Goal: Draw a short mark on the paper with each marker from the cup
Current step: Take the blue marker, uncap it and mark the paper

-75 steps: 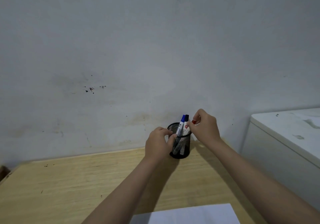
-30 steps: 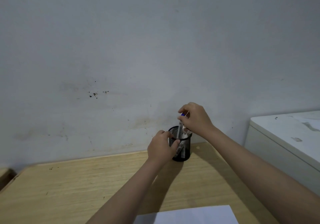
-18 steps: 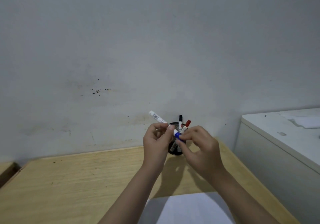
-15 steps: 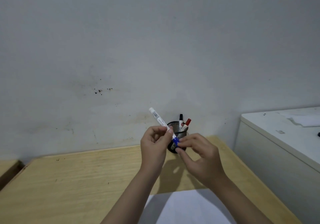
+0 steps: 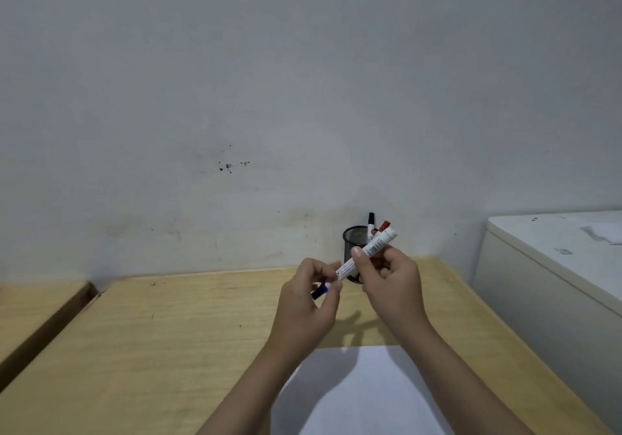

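Since half a second ago: you have flipped the blue marker [image 5: 367, 253] end for end; its blue cap [image 5: 319, 291] now points down-left, into your left hand [image 5: 308, 303], where before it sat at your right.
Left hand: fingers pinched on the cap end.
Right hand [image 5: 392, 285]: thumb and fingers pressed on the white barrel, mid-length.
Cup [image 5: 355, 244]: mesh, standing at the wall behind your hands, with the black marker [image 5: 371, 221] and red marker [image 5: 383, 226] inside.
Paper [image 5: 363, 394]: flat on the desk [image 5: 168, 333], near you, no mark visible.
Step in hand: likely uncapping. Pull straight along the barrel, not sideways; keep the cap in your left hand for recapping.
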`<action>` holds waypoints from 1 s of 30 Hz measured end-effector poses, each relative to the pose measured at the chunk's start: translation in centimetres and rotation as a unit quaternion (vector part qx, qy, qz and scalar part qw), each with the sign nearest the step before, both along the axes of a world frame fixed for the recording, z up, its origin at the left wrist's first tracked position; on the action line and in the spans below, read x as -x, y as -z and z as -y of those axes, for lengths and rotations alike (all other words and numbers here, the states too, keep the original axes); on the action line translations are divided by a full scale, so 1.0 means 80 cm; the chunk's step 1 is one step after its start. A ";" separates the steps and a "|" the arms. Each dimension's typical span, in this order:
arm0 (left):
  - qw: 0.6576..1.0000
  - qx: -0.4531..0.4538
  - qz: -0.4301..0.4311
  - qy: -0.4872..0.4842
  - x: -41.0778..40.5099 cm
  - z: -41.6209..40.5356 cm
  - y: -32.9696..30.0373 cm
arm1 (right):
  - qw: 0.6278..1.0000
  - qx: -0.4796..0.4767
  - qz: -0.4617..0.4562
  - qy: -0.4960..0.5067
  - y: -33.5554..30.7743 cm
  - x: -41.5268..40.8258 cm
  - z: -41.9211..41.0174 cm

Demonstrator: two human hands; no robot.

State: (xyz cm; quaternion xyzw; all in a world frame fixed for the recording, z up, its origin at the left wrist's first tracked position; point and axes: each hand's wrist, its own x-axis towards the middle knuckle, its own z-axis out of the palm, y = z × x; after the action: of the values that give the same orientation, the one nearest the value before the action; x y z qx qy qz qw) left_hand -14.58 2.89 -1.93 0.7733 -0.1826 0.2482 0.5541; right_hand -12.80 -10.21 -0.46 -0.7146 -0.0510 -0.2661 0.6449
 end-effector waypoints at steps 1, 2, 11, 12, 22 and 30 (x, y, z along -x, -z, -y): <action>1.000 0.003 -0.002 -0.014 0.001 -0.005 0.001 | 1.000 -0.010 -0.001 0.003 -0.002 0.001 -0.002; 1.000 0.009 -0.007 -0.027 0.002 -0.010 0.001 | 1.000 -0.016 -0.004 0.005 -0.004 0.001 -0.004; 0.997 0.025 0.013 -0.071 0.014 -0.032 -0.012 | 0.989 -0.141 -0.018 -0.036 -0.019 0.014 -0.021; 0.997 0.022 0.024 -0.071 0.016 -0.031 -0.013 | 0.989 -0.133 -0.028 -0.055 -0.020 0.016 -0.023; 0.991 0.091 -0.095 0.019 0.025 -0.031 -0.023 | 0.989 -0.069 0.010 -0.128 -0.009 0.019 -0.027; 0.955 0.125 -0.254 0.091 0.010 -0.071 -0.008 | 0.965 -0.242 0.002 -0.099 -0.013 -0.005 0.012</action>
State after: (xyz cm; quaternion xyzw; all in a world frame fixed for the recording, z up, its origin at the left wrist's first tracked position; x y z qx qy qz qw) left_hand -15.42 8.59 -1.28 0.7155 -0.0730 0.0127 0.6946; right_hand -12.40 -11.19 0.55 -0.5279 -0.0564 -0.2071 0.8218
